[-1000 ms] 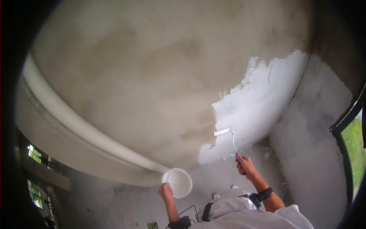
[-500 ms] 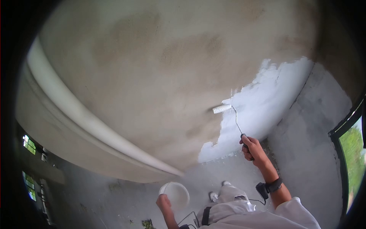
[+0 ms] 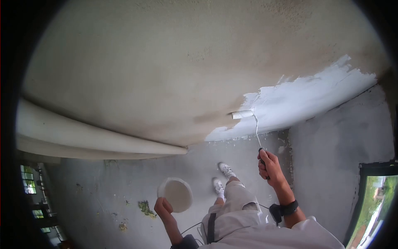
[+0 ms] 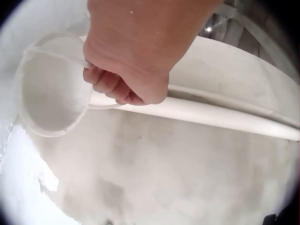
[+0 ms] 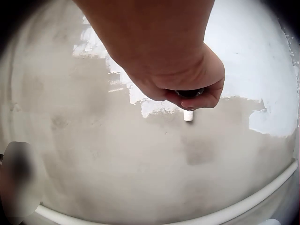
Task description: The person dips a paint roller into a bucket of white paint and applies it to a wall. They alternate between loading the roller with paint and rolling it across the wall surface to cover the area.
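Note:
My right hand (image 3: 270,167) grips the dark handle of a paint roller (image 3: 242,114). The roller's white sleeve lies at the left edge of a white painted patch (image 3: 290,99), against the bare grey-brown wall (image 3: 145,91). In the right wrist view the fingers (image 5: 206,99) curl round the handle, and only the end of the sleeve shows beyond them. Low on the left, my left hand (image 3: 163,206) holds a white bucket (image 3: 163,189) by its wire-like bail. The left wrist view has the fist (image 4: 126,77) closed on that bail, with the bucket's pale inside facing the camera.
A thick pale pipe (image 3: 103,135) runs along the wall's base on the left. Leafy debris (image 3: 146,208) lies on the grey concrete floor (image 3: 103,186). To the right stand a side wall (image 3: 336,137) and a dark-framed window (image 3: 373,207). The person's shoes (image 3: 226,170) are near the painted wall.
The roller went up the patch's left edge, then came slightly back down. The head view has tilted toward the floor, showing more of the legs. The bucket stays in the left hand.

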`<state>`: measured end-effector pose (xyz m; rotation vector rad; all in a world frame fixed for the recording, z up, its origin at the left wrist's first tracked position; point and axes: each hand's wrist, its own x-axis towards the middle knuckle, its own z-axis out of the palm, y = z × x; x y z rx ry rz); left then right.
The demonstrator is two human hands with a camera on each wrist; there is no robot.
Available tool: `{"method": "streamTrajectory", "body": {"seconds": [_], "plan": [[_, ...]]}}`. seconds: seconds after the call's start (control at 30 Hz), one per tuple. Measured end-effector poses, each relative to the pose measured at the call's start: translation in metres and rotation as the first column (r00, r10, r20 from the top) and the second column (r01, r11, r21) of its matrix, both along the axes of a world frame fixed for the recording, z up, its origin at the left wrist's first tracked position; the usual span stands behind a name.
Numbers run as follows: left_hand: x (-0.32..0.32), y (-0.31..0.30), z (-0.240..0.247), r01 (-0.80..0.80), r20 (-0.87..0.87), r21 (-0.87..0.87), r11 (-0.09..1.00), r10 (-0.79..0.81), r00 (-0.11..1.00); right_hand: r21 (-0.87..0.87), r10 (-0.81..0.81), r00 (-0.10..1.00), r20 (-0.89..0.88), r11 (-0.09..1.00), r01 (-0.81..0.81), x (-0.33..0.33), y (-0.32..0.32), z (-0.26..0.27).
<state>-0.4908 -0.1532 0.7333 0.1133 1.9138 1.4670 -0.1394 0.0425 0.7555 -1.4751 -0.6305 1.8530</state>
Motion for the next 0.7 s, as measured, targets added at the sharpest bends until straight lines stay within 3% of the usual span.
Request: {"method": "streamTrajectory", "body": {"seconds": [0.13,0.33,0.53,0.7], "plan": [[0.006,0.005,-0.001,-0.066,-0.024,-0.069,0.995,0.064,0.998,-0.118,0.053,0.999,0.000,0.992,-0.053,-0.005,0.018,-0.067],[0.022,0.000,0.007,-0.311,-0.001,-0.160,0.937,0.315,0.949,-0.302,0.069,0.996,-0.053,0.950,-0.082,-0.026,0.049,-0.180],[0.033,-0.034,0.016,-0.404,-0.112,-0.192,0.894,0.389,0.914,-0.324,0.109,0.991,0.082,0.943,-0.077,-0.050,0.063,-0.276],[0.033,-0.073,0.021,-0.456,-0.101,-0.110,0.883,0.447,0.889,-0.304,0.076,0.994,0.073,0.951,-0.050,-0.050,0.058,-0.280]]}}
